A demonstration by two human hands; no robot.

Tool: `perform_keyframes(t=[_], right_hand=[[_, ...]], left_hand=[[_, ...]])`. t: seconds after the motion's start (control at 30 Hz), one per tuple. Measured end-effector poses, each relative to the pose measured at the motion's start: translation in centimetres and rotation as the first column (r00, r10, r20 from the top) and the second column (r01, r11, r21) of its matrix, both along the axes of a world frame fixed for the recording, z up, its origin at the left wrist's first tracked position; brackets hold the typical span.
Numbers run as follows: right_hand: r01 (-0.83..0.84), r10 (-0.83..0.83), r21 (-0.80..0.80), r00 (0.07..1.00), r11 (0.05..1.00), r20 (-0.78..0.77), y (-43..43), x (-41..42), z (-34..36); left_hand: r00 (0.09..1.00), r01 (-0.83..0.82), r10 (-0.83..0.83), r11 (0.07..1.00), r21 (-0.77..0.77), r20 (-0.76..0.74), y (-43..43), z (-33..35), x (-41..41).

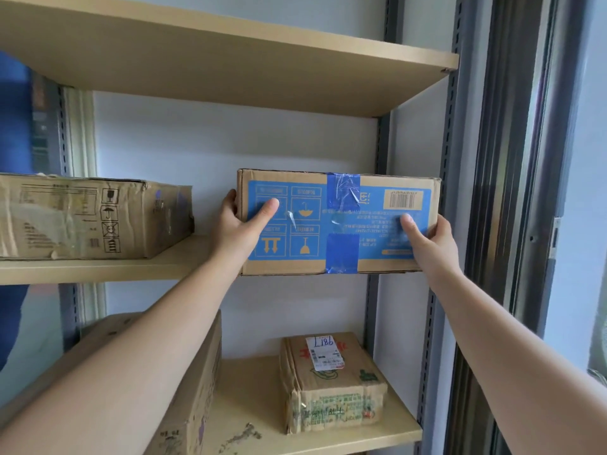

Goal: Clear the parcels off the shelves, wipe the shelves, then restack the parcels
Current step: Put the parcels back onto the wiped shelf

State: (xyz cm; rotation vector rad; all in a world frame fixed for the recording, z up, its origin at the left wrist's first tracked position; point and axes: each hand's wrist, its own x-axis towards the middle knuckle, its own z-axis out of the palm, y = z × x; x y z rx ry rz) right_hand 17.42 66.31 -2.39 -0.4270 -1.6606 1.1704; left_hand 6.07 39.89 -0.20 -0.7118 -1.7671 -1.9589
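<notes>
**Blue-label box gripped at both ends, middle shelf**

Blue box [338, 221] held at the right end of the middle shelf [98, 269], front face toward the camera, print upside down, blue tape down its middle; bottom edge level with the shelf's front lip, so lifted or resting cannot be told. Left hand [241, 221] clamped round the box's left end, thumb flat on the blue label, fingers wrapped behind the corner. Right hand [433, 238] clamped round the lower right corner, thumb on the front face, fingers hidden behind. Both arms stretched up and forward.

Worn box [92, 218] lying on the same shelf to the left, well apart from the blue one. Bottom shelf [328, 441] carrying a small box [331, 382] with a white sticker on top, and a long box [184, 389] partly hidden by the left forearm; smudges of dirt between them. Top shelf [230, 57] seen only from beneath.

Probably the clearing step, with the dirt unwiped and other parcels not yet removed; restacking not ruled out. If clearing: draw straight back, keep level, keep clear of the upright [440, 290] on the right, then lower. If placing: slide inward until fully seated.
</notes>
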Motion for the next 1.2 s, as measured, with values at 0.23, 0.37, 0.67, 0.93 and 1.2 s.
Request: perform_keyframes(t=[0.23,0.37,0.67,0.93,1.2], right_hand=[[0.112,-0.083,-0.279,0.99,0.954,0.113,-5.7,0.5,-6.4],[0.088,-0.035,-0.293,0.983,0.952,0.182,-10.5,-0.4,-9.5],[-0.037,0.144,-0.3,0.928,0.953,0.345,-23.9,-3.7,-15.4],[-0.09,0.196,-0.259,0.885,0.962,0.422,-31.1,-5.8,-17.3],[-0.107,0.205,-0.214,0.833,0.971,0.513,-34.0,-7.9,-19.1]], left_hand=[[0.996,-0.002,0.008,0.998,-0.063,0.089,-3.8,-3.9,-0.1],[0.99,0.021,-0.009,0.997,-0.079,0.138,-7.4,-6.5,-0.5],[0.96,0.034,0.016,0.985,-0.171,0.279,-17.7,-15.1,-0.7],[0.943,0.007,0.083,0.964,-0.266,0.323,-24.0,-19.0,-1.1],[0.933,-0.149,0.241,0.934,-0.324,0.267,-28.8,-21.9,-3.3]])
